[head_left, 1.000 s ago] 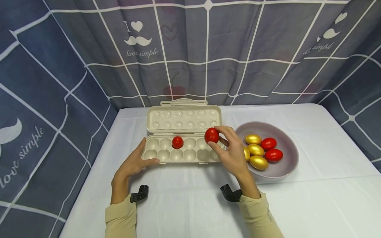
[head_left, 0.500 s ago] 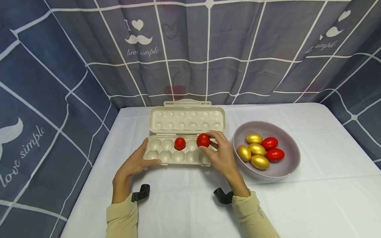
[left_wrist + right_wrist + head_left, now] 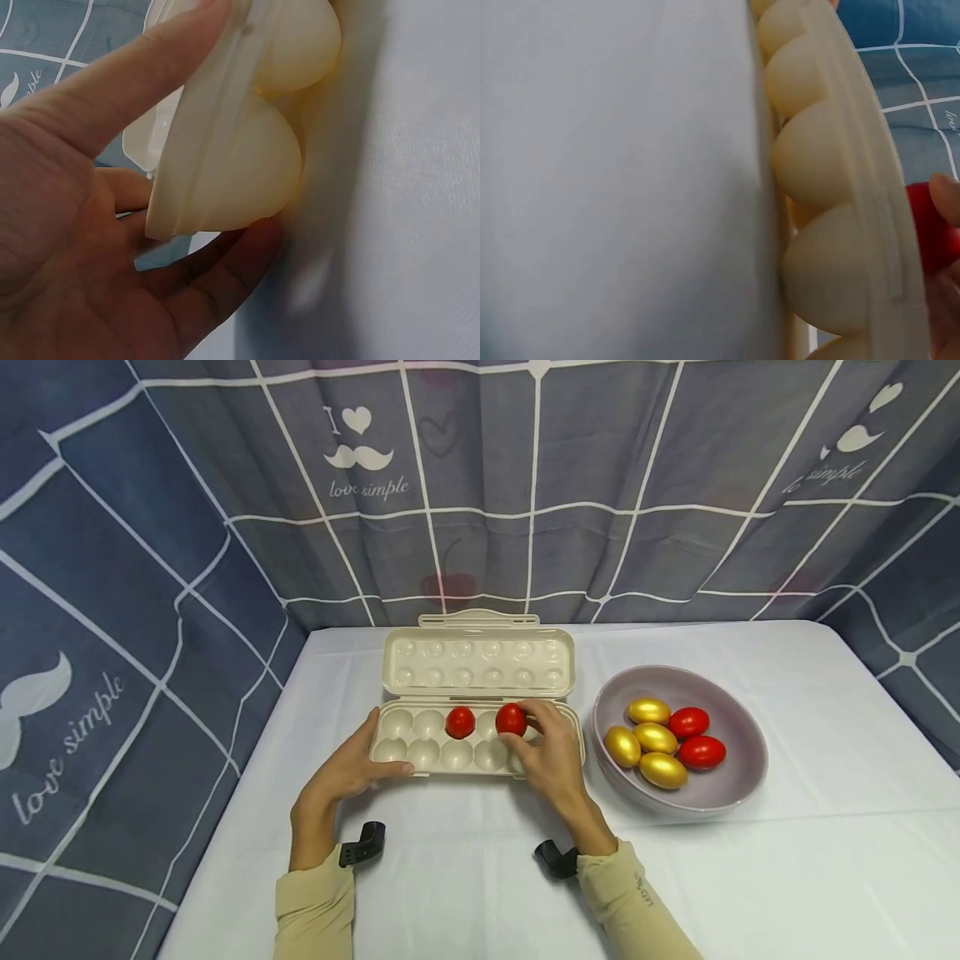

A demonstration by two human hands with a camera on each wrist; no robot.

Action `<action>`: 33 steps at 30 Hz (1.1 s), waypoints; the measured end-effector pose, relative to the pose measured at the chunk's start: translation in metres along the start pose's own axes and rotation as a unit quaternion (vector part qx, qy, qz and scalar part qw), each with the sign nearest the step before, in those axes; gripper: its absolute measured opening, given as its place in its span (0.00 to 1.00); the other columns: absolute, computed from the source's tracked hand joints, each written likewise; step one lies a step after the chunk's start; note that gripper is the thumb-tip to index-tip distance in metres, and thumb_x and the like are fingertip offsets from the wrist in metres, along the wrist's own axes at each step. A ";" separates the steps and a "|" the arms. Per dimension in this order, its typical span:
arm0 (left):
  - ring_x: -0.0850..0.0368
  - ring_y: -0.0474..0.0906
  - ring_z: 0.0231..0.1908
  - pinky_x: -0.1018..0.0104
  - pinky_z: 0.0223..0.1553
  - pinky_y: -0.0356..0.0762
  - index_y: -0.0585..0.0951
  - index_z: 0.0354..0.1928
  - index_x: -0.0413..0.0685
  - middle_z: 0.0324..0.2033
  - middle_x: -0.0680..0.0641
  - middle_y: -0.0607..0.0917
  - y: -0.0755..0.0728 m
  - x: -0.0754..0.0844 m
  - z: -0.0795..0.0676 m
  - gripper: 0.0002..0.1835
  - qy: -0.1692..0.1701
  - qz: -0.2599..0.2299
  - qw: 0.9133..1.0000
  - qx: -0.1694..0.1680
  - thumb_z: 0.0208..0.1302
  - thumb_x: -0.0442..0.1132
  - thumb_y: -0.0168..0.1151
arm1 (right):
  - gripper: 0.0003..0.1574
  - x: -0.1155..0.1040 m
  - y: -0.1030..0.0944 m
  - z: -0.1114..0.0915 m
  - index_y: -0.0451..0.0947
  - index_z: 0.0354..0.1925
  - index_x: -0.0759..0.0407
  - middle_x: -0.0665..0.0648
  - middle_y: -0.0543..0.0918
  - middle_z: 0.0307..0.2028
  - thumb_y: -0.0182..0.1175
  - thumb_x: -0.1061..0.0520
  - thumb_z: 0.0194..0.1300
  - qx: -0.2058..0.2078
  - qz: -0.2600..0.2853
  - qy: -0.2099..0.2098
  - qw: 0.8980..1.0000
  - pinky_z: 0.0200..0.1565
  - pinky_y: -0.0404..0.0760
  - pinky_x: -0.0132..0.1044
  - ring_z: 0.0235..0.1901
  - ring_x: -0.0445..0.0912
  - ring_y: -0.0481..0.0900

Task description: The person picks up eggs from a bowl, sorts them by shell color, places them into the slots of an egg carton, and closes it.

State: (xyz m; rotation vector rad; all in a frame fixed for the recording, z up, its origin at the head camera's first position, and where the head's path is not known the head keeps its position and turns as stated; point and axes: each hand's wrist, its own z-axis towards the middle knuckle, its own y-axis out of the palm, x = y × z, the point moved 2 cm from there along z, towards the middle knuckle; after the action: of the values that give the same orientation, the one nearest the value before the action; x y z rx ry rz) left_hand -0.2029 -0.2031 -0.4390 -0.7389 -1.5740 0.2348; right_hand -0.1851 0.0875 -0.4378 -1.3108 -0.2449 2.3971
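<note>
A cream egg carton (image 3: 457, 755) stands with its lid (image 3: 478, 662) raised at the back. My left hand (image 3: 339, 772) grips its left end; the left wrist view shows the thumb over the rim and the fingertips against the underside of a cup. One red egg (image 3: 460, 722) sits in the back row, near the middle. Farther right along that row, my right hand (image 3: 555, 756) pinches a second red egg (image 3: 511, 720) between thumb and fingers, over the cups. In the right wrist view, this held egg (image 3: 930, 229) shows partly behind the carton's rim.
To the right of the carton, a mauve bowl (image 3: 738, 768) holds several gold eggs (image 3: 663, 771) and two red eggs (image 3: 701, 752). A white cloth (image 3: 465, 877) covers the table. Grey-blue checked curtains (image 3: 585, 460) hang behind and at both sides.
My right hand has moved left and down with the red egg, from above the carton's right part to close over the back row. My left hand keeps its grip.
</note>
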 end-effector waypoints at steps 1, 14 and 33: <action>0.35 0.39 0.73 0.40 0.70 0.39 0.37 0.74 0.28 0.74 0.29 0.42 0.000 0.001 0.000 0.64 0.002 0.000 1.000 -0.001 0.53 0.43 0.76 | 0.26 0.001 0.001 0.000 0.81 0.47 0.67 0.61 0.83 0.44 0.77 0.68 0.47 0.003 -0.013 0.001 1.000 0.44 0.82 0.45 0.43 0.54 0.82; 0.34 0.40 0.73 0.39 0.69 0.40 0.38 0.75 0.29 0.74 0.28 0.44 -0.003 0.001 -0.003 0.64 0.022 -0.010 1.000 0.000 0.53 0.40 0.77 | 0.28 0.004 0.014 0.000 0.80 0.46 0.70 0.64 0.82 0.44 0.76 0.73 0.45 0.000 -0.001 0.010 1.000 0.48 0.80 0.35 0.47 0.56 0.82; 0.36 0.43 0.73 0.40 0.70 0.41 0.38 0.76 0.32 0.75 0.31 0.46 -0.001 0.005 -0.001 0.64 -0.005 -0.012 1.000 0.000 0.52 0.41 0.77 | 0.28 0.003 0.025 0.007 0.81 0.46 0.64 0.59 0.84 0.42 0.79 0.65 0.44 -0.025 -0.077 -0.006 0.997 0.47 0.80 0.48 0.40 0.53 0.86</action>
State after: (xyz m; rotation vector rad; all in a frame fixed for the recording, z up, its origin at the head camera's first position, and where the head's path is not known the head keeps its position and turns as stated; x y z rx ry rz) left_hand -0.2017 -0.2014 -0.4344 -0.7193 -1.5911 0.2218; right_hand -0.1994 0.0670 -0.4446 -1.2510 -0.3963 2.2826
